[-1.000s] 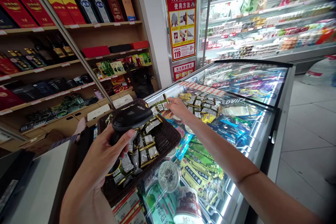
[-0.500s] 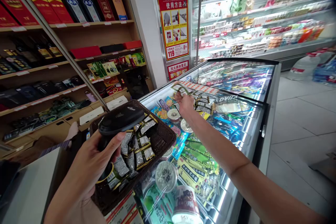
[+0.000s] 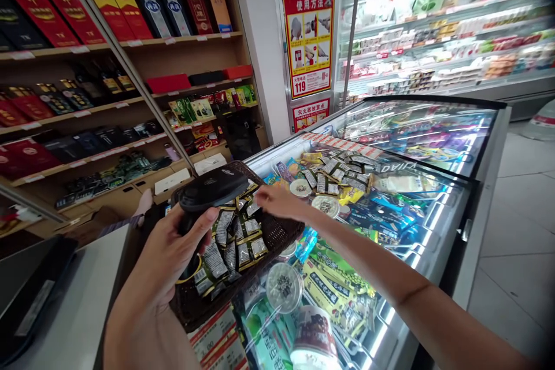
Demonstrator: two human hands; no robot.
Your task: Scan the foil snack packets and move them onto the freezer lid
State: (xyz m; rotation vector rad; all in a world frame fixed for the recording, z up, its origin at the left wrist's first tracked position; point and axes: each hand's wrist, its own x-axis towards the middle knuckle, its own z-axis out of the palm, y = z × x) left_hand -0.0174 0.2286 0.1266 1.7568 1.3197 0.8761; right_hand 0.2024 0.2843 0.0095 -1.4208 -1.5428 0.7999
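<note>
**Holding a scanner (image 3: 212,189) above a basket (image 3: 280,234) of packets (image 3: 249,228)**

Clasping the black handle in the left grip (image 3: 173,243). Holding the right grip (image 3: 277,202) over the basket's rim, close to the packets; cannot tell, through blur, whether spread or pinching one. Facing a loose pile (image 3: 337,171) of similar packets on the freezer (image 3: 498,130).

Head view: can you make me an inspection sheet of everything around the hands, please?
Surface: freezer with a see-through top.
Things: packets in a dark basket; another pile of them on the freezer.
Clutter: cups and green bags showing through the top.
Hands: left hand grips a black scanner; right hand is at the basket's edge, too blurred to tell if it holds anything.
Cables: nothing seen.
Surroundings: shelves with boxes, red poster, pale counter.
</note>
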